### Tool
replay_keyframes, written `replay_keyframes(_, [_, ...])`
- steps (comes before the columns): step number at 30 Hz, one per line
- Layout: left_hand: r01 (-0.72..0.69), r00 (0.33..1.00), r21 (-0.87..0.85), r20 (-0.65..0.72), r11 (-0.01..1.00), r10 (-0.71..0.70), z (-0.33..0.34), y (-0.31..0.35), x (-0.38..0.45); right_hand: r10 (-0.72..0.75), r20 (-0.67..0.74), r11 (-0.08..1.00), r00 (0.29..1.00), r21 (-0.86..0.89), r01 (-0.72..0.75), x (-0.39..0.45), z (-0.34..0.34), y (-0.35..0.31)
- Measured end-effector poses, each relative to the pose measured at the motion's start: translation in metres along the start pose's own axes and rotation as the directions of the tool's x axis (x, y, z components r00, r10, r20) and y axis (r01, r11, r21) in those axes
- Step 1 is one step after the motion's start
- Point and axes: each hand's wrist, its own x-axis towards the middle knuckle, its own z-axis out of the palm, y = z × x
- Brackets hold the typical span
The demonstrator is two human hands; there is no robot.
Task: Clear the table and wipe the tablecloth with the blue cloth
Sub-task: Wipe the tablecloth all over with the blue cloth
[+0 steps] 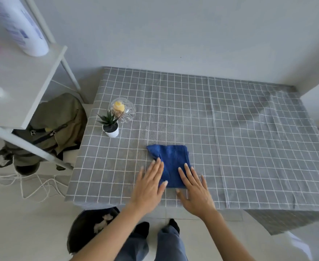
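Observation:
The blue cloth [172, 161] lies folded on the grey checked tablecloth [239, 140], near the table's front edge. My left hand [149, 187] rests flat on the cloth's left side, fingers spread. Flat as well, my right hand [196, 191] covers the cloth's lower right corner, fingers apart. Neither hand grips the cloth. At the table's left side stand a small potted succulent in a white pot [110, 123] and, just behind it, a clear glass dish [125, 112] holding something yellow.
A white shelf unit [24, 85] with a white bottle [21, 25] stands to the left. An olive backpack [49, 127] and white cords [32, 187] lie under it. A black bin [90, 228] with crumpled paper sits below the table's front edge, beside my feet.

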Motion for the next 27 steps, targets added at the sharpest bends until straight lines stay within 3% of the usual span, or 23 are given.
replay_keyframes(3, [-0.046, 0.998, 0.108, 0.036, 0.993, 0.043, 0.014, 0.006, -0.01, 0.009, 0.0, 1.0, 1.0, 0.013, -0.009, 0.003, -0.001, 0.002])
replay_keyframes(16, [-0.03, 0.998, 0.225, -0.046, 0.974, 0.041, 0.015, 0.005, 0.015, 0.016, -0.108, 1.0, 0.994, 0.029, -0.013, 0.03, -0.002, 0.005])
replay_keyframes(21, [-0.023, 0.999, 0.275, 0.038, 0.961, 0.013, 0.007, 0.011, 0.027, 0.053, -0.133, 0.997, 0.99, 0.066, -0.045, 0.036, -0.009, 0.002])
replay_keyframes(27, [-0.072, 0.997, 0.387, 0.03, 0.919, 0.065, -0.02, 0.011, 0.035, 0.098, -0.171, 0.994, 0.98, 0.059, -0.089, 0.03, -0.025, -0.013])
